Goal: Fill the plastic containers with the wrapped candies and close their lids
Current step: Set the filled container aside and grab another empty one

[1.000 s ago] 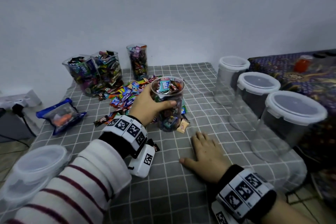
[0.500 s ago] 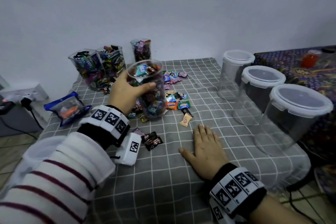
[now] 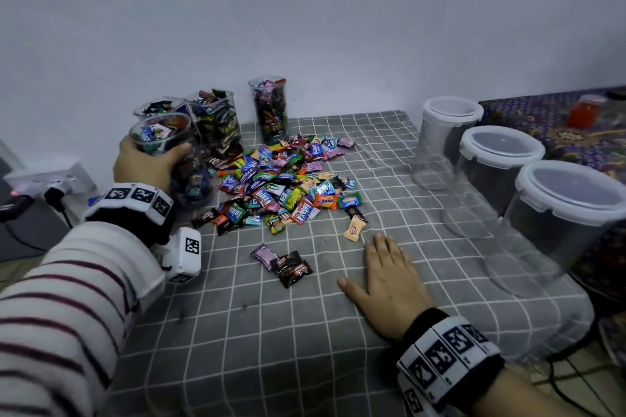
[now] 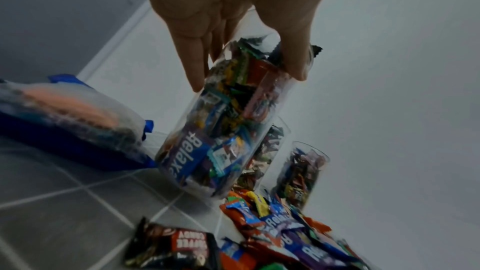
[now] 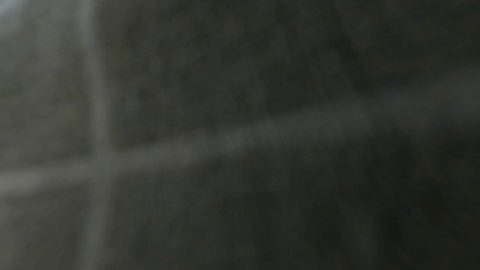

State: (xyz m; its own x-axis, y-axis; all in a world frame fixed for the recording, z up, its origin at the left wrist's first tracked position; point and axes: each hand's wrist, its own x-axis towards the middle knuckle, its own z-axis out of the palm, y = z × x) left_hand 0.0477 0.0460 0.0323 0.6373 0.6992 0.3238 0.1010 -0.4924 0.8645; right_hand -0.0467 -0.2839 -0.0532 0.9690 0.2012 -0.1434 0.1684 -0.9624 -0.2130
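Gripping the filled candy jar [image 3: 172, 159] near its open rim, your left hand [image 3: 142, 164] has fingers and thumb wrapped round the clear wall at the table's back left, just in front of two other filled jars [image 3: 216, 122] and close to the wall. A third, narrow filled jar [image 3: 269, 108] stands further right against the wall. Whether the held jar's base touches the cloth you cannot tell from the head view; the left wrist view shows it tilted, base low over the checked tablecloth [image 3: 271, 332], with a blue pouch [image 4: 64, 126] just beside it that the head view hides behind your wrist. Loose wrapped candies [image 3: 281, 183] spread from the jars toward the middle, a few strays nearer you. Your right hand [image 3: 386, 281] lies flat on the cloth, fingers straight, holding nothing; its wrist view is dark and blurred, showing only grid lines. Three lidded empty containers [image 3: 501, 176] line the right edge. Bare cloth lies open between your hands and along the near edge.
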